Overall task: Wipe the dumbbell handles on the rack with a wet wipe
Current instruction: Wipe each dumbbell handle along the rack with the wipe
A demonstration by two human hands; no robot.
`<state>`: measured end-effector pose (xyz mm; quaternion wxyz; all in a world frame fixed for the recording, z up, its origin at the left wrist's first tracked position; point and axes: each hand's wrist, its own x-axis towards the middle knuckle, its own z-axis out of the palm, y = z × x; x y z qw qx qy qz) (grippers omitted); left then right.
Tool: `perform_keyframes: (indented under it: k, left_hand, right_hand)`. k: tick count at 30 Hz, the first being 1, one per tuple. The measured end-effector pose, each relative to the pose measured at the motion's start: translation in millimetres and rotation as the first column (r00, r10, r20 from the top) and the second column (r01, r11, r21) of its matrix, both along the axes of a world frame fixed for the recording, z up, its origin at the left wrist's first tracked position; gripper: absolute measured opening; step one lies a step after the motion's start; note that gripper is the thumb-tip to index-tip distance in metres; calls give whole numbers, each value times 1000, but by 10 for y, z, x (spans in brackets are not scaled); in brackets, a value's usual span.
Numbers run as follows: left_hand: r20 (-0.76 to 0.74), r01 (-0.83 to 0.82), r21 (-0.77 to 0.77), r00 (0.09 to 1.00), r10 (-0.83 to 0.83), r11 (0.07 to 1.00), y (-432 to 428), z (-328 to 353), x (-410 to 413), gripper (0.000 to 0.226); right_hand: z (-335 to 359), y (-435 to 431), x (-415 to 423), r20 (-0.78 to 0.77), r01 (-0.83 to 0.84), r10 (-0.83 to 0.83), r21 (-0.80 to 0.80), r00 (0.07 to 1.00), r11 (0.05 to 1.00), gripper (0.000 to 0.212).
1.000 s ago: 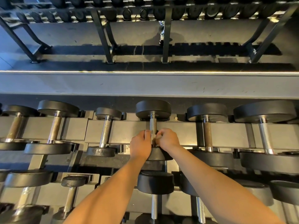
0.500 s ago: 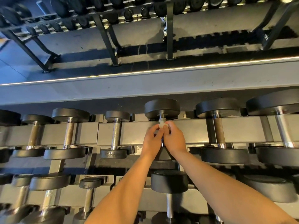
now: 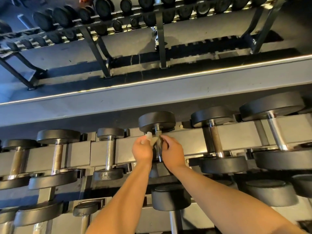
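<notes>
Though still on handle [image 3: 158, 150], wipe [image 3: 150, 137] perhaps looser.

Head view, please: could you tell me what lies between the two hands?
In the head view, the dumbbell handle stands between the left hand and right hand, with the wet wipe held against it.

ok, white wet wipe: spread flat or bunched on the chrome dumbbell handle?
Bunched. The white wet wipe sits crumpled against the chrome dumbbell handle at its far end, pinched between left hand and right hand.
</notes>
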<state>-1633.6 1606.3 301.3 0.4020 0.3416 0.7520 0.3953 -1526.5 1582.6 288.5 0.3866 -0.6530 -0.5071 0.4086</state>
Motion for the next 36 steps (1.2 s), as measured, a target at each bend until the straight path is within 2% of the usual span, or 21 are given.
perform_keyframes:
  k: [4,10,14,17,23,26,29,32,34,36]
  left_hand:
    - [265,157,-72,955,-133,985,137,-8,35,19]
    - [476,129,-161,879,-38,978,294,21,151,17]
    - [428,184,-193,900,-86,964,213,29,129,9]
    - [386,164,-162,918,-91,973,192,-26,83,19]
    - [527,32,-156,848,56,987,313,-93,99,17]
    - [629,25,-198,770,108,980,300,-69,147,19]
    - [570,43,-258,813,116,965,249,-82,103,18]
    - [418,28,-264,904,89,964,200,-120,60,22]
    - [311,-3,-202,948,67,979,178,-135,60,19]
    - [287,0,-87,958,25,996,185,-89,70,16]
  right_hand:
    - [-22,9,-8,36,15,-14,-14,999,1000,35]
    - [-28,22,-51,49,38,-38,-15,998,999,30]
    - [-52,20,-52,52,33,-32,-17,998,999,33]
    - [-55,24,-54,75,23,-21,-20,997,1000,36]
    - [-78,34,-53,106,23,-22,-12,994,1000,36]
    - [-66,41,-47,107,22,-18,-32,994,999,34]
    - [-55,36,-44,115,19,-15,-31,993,999,34]
    - [-40,28,-48,121,10,-4,-45,993,999,34]
    - [-25,28,-40,125,10,-4,-50,992,999,33]
    - [-8,26,-33,114,10,-4,-49,993,999,31]
